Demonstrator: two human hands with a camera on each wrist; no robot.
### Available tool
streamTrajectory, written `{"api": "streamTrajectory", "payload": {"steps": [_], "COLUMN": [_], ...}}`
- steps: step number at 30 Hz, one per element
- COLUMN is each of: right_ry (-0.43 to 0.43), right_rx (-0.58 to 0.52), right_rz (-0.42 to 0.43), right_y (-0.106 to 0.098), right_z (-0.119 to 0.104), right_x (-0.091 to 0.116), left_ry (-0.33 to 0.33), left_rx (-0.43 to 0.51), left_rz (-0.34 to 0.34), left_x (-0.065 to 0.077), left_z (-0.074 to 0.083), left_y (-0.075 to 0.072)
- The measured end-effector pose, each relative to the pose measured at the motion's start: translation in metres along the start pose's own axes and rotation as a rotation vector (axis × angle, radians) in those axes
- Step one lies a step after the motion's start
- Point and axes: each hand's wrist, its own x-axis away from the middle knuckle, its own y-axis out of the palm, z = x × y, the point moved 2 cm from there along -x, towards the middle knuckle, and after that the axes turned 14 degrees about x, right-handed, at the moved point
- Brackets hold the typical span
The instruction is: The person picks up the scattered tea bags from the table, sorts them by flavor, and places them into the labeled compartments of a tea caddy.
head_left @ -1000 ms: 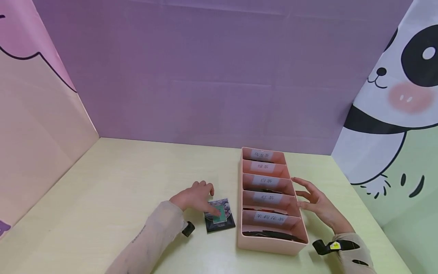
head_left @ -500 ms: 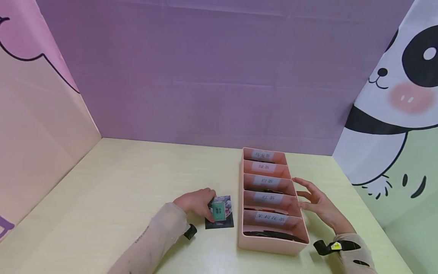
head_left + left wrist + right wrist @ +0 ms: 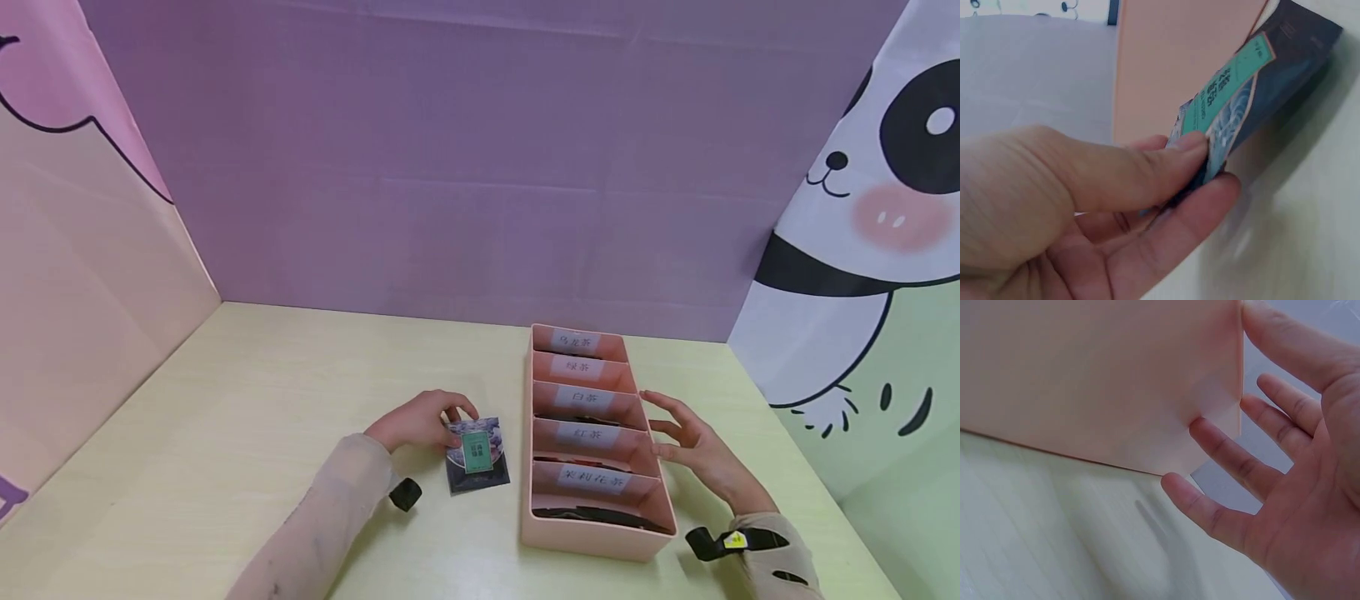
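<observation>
My left hand [image 3: 418, 422] pinches a flat tea sachet [image 3: 477, 454], dark with a green label and a patterned upper part. In the left wrist view the thumb and a finger grip one edge of the sachet [image 3: 1285, 69], whose far end tilts up from the table. To its right stands a long pink box [image 3: 596, 538] with several compartments, each with a white label in Chinese characters. Against the box's right wall rest the spread fingertips of my right hand [image 3: 705, 454]. In the right wrist view these fingers are nearly straight along the pink wall [image 3: 1104, 381].
Dark sachets [image 3: 600, 517] lie low in some compartments of the box. The pale wooden table [image 3: 300, 375] meets a purple backdrop [image 3: 480, 183] behind, with printed panels at both sides. A black wrist camera [image 3: 406, 494] sits by the left sleeve.
The left hand has gone from reaching over the sachet to pinching its left edge, and the sachet is now raised and shifted slightly away. The right hand stays at the box.
</observation>
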Motion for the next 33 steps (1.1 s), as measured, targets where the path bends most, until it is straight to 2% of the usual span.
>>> {"api": "streamTrajectory", "payload": {"steps": [5,11,16,20,26,33], "right_ry": [-0.012,-0.014,-0.043,-0.068,-0.074,-0.075], "right_rx": [0.003,0.015,-0.010,-0.059,-0.057,-0.053], "right_rz": [-0.003,0.007,-0.005,-0.020,-0.013,-0.015], "right_y": [0.000,0.001,0.001,0.001,0.001,-0.002], "right_z": [0.001,0.001,0.002,0.002,0.001,0.001], "right_x": [0.000,-0.001,-0.002,-0.001,0.001,0.001], "left_ry": [0.044,0.100,0.077,0.070,0.072,0.118], "left_rx": [0.079,0.114,0.184,0.194,0.151,0.151], "left_rz": [0.029,0.086,0.132,0.147,0.171,0.201], "left_x": [0.003,0.005,0.006,0.000,-0.010,-0.023], "left_z": [0.000,0.006,0.014,0.025,0.050,0.078], "left_y": [-0.012,-0.025,-0.031,-0.035,-0.043,-0.049]}}
